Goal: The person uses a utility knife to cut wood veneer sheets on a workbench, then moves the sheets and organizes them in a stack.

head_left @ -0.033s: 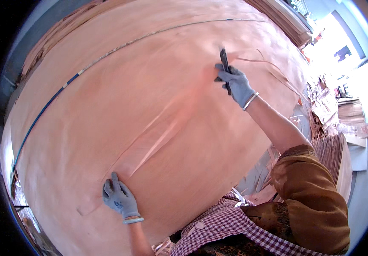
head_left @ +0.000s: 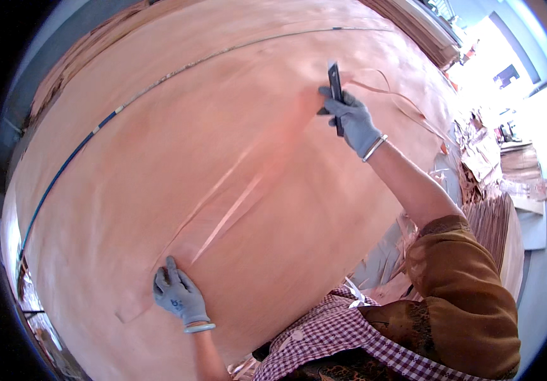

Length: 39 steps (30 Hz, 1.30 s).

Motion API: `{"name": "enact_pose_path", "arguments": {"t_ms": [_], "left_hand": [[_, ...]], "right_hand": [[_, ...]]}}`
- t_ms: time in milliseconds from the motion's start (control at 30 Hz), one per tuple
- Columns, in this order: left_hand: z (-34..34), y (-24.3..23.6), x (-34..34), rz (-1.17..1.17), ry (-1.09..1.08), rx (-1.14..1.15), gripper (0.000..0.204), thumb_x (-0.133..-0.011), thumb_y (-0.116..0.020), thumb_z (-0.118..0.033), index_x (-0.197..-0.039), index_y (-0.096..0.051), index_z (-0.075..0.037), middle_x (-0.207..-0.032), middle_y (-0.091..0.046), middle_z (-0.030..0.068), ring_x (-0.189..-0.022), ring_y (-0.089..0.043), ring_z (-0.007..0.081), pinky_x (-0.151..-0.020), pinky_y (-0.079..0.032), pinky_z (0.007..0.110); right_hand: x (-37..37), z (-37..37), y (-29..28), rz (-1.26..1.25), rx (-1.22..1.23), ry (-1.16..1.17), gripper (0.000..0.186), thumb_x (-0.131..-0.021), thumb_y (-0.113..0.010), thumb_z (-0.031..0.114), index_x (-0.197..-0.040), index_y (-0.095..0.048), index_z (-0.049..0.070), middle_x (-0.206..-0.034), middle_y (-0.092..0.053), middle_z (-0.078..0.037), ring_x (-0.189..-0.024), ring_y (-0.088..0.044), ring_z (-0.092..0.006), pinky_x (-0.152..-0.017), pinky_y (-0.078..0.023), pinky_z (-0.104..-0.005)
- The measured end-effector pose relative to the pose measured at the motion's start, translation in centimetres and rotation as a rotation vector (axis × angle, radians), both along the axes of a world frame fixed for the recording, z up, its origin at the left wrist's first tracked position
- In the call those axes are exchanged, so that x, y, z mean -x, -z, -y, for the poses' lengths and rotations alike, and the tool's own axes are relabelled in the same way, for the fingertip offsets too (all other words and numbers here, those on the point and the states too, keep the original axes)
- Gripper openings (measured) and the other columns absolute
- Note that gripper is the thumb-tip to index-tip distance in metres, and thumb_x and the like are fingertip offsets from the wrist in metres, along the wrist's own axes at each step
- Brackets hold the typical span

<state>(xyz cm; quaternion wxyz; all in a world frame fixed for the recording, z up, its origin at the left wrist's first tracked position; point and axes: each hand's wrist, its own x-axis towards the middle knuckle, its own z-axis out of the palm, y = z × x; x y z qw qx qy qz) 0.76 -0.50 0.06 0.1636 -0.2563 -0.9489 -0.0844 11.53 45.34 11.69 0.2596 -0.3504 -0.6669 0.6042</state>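
The tan sheet [head_left: 324,209] lies under the thin rod [head_left: 159,81]; nearer than the rod, the left hand [head_left: 181,297] seemingly steadies the sheet (pinching or not, I cannot tell), the right hand [head_left: 353,120] gripping a black cutter [head_left: 335,89], presumably for control.

smooth, matt wood-like sheet [head_left: 324,216]; matt cloth gloves [head_left: 359,127]; cloth apron [head_left: 311,324]; plastic-looking cutter [head_left: 335,89].

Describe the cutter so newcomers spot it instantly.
Over the big tan sheet, find the gray-gloved right hand, toward the upper right. It holds the cutter: a slim bar with a pale upper tip, its straight black body unlike the curling strip nearby.
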Motion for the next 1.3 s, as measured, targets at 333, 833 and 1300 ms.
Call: {"name": "enact_pose_path", "arguments": {"t_ms": [333,833,1300], "left_hand": [[-0.2,-0.3,-0.1,0.130,-0.015,-0.145,0.033,-0.088,-0.053,-0.020,-0.120,-0.059,-0.015,-0.110,-0.053,0.0122,-0.107,-0.050,0.0321,-0.085,-0.041,0.045],[1.0,0.2,0.0,0.082,-0.052,-0.120,0.034,-0.085,-0.057,-0.026,-0.118,-0.060,-0.019,-0.110,-0.055,0.0108,-0.106,-0.050,0.0306,-0.084,-0.040,0.046],[16.0,-5.3,5.4,-0.025,-0.115,0.109,0.015,-0.080,-0.058,-0.019,-0.091,-0.064,-0.012,-0.095,-0.061,0.0081,-0.101,-0.053,0.0288,-0.092,-0.034,0.045]], "right_hand": [[-25.4,20.0,-2.8,0.538,0.308,-0.060,0.050,-0.086,-0.060,0.008,-0.135,-0.046,0.008,-0.088,-0.063,-0.001,-0.057,-0.051,-0.0060,-0.056,-0.048,-0.0221],[9.3,26.3,4.7,0.652,-0.439,-0.774,0.025,-0.080,-0.064,0.032,-0.085,-0.061,0.008,-0.073,-0.061,-0.008,-0.068,-0.059,-0.0205,-0.062,-0.046,-0.0334],[11.1,27.2,7.3,0.721,-0.586,-0.828,0.021,-0.076,-0.068,0.026,-0.088,-0.064,0.009,-0.088,-0.066,-0.012,-0.085,-0.063,-0.0276,-0.072,-0.048,-0.0384]]}}
